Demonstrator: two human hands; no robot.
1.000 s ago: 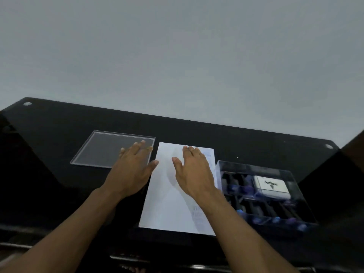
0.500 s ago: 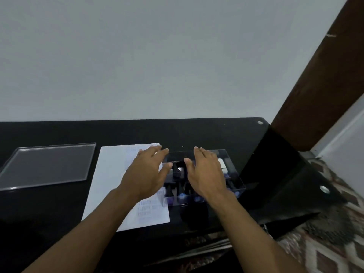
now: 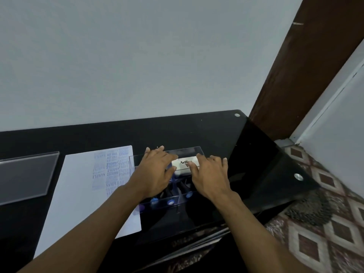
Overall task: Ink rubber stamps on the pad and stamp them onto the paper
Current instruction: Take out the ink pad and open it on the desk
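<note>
With fingers spread and gripping nothing, left hand (image 3: 155, 172) and right hand (image 3: 210, 177) hover over the clear box (image 3: 137, 160), apparently reaching for the ink pad (image 3: 182, 166).

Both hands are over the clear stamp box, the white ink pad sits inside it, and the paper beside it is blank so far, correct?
Not quite. In the head view the paper already carries rows of blue stamp impressions. Both hands, left hand and right hand, are over the clear stamp box holding the white ink pad.

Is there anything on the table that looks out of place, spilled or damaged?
Nothing stands out. The paper lies flat, with blue stamp prints crowded near its right edge. The clear box stands upright beside it, and both hands reach over it.
</note>
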